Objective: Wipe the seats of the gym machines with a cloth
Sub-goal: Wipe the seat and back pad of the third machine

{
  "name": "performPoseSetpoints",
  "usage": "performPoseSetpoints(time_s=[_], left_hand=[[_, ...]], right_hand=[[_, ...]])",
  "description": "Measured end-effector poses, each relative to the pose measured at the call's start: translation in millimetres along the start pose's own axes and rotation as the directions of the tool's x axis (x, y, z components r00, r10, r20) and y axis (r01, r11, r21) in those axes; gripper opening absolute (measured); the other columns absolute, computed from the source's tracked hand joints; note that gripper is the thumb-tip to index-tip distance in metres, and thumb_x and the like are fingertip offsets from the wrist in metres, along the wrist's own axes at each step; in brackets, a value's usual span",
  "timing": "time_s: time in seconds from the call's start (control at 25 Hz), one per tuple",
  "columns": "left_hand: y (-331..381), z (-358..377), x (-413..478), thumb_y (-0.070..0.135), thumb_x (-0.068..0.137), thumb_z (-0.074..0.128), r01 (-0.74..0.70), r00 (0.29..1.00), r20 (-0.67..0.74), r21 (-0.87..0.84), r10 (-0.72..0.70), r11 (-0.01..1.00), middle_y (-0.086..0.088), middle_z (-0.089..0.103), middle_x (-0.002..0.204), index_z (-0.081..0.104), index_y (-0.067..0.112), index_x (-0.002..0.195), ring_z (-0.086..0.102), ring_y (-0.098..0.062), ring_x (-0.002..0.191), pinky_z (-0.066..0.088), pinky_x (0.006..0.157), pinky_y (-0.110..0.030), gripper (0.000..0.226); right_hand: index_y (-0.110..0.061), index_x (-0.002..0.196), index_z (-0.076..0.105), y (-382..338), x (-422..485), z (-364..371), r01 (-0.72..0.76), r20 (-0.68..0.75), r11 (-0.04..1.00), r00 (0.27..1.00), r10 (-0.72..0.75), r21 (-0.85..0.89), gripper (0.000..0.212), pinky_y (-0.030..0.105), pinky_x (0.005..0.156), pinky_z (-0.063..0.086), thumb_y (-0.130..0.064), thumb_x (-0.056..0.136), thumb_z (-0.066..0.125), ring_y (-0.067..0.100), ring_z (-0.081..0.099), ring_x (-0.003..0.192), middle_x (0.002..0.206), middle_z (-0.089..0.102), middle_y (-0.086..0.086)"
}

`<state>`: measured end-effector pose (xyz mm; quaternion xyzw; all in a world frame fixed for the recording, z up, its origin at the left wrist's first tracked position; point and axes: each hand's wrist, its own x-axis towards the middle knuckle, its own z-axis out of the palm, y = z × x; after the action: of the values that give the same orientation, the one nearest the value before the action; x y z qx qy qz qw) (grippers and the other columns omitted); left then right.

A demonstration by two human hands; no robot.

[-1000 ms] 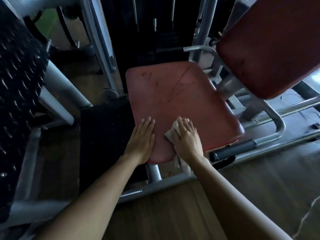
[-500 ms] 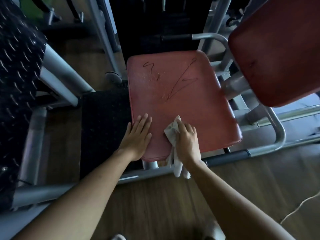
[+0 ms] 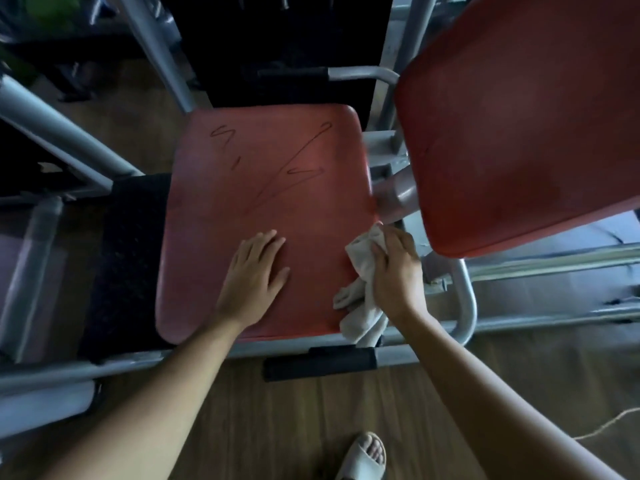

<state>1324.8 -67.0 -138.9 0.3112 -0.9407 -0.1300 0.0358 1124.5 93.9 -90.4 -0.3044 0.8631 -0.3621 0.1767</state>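
Sitting between grey metal frames (image 3: 464, 306) above a wooden floor (image 3: 311, 427), the red seat (image 3: 277, 188) is showing dark scribbled lines on its far half. The left hand (image 3: 254, 275) is resting flat on the seat, its fingers (image 3: 266, 242) straight and slightly spread. The right hand (image 3: 396, 271) is gripping the pale cloth (image 3: 360, 254) at the seat's right edge, fingers curled over it; the cloth is trailing under the palm toward the near edge.

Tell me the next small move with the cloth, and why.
Probably sweep the cloth away from you and leftwards, toward the dark marks. The right hand holds it at the near right edge of the seat, the marks lie on the far half, and the left hand rests flat on the near part, bracing.
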Motion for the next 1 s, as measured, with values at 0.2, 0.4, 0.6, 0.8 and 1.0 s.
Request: performPoseSetpoints(time_s=[0.2,0.4,0.6,0.8,1.0], left_hand=[[-1,5,-2,0.042,0.101,0.04,0.022,0.999,-0.045,-0.012,-0.023,1.0,-0.002,0.037,0.156,0.044,0.016,0.147,0.033,-0.024,0.146,0.022,0.123,-0.04,0.053],[1,4,-2,0.038,0.101,0.039,0.029,0.998,-0.049,0.004,-0.029,1.0,-0.004,0.038,0.156,0.044,0.014,0.147,0.034,-0.026,0.145,0.022,0.123,-0.041,0.052],[3,6,-2,0.034,0.101,0.038,0.025,0.998,-0.058,0.029,-0.023,0.999,-0.007,0.039,0.154,0.045,0.011,0.146,0.036,-0.029,0.144,0.022,0.122,-0.043,0.051],[0,6,-2,0.033,0.101,0.038,0.02,0.998,-0.063,0.028,-0.018,0.999,-0.006,0.039,0.155,0.045,0.012,0.146,0.035,-0.029,0.144,0.019,0.123,-0.042,0.051],[2,3,0,0.032,0.1,0.038,0.039,0.997,-0.069,0.006,-0.039,0.999,-0.006,0.039,0.155,0.041,0.013,0.15,0.034,-0.026,0.146,0.019,0.124,-0.041,0.053]], right_hand=[[-0.011,0.146,0.046,18,10,19,-0.09,0.099,0.996,0.991,0.093,-0.028,0.045,0.032,0.097,0.043,-0.03,0.106,0.043,0.027,0.054,0.125,0.144,0.05,0.006],[-0.013,0.133,0.055,26,-23,14,-0.241,0.148,0.969,0.961,0.233,0.043,0.037,0.031,0.088,0.048,-0.034,0.104,0.046,0.025,0.063,0.113,0.126,0.066,0.008],[-0.014,0.097,0.061,24,-5,16,-0.389,0.106,0.906,0.921,0.376,0.168,0.017,0.026,0.069,0.046,-0.028,0.102,0.053,0.009,0.065,0.081,0.087,0.069,-0.003],[-0.019,0.09,0.058,17,23,13,-0.333,0.114,0.923,0.942,0.316,0.192,0.014,0.006,0.058,0.039,-0.024,0.102,0.054,-0.012,0.059,0.069,0.075,0.064,-0.011],[-0.018,0.106,0.064,31,-21,2,-0.321,0.234,0.939,0.929,0.287,0.122,0.013,0.018,0.071,0.047,-0.026,0.103,0.053,0.002,0.067,0.086,0.093,0.072,-0.004]])
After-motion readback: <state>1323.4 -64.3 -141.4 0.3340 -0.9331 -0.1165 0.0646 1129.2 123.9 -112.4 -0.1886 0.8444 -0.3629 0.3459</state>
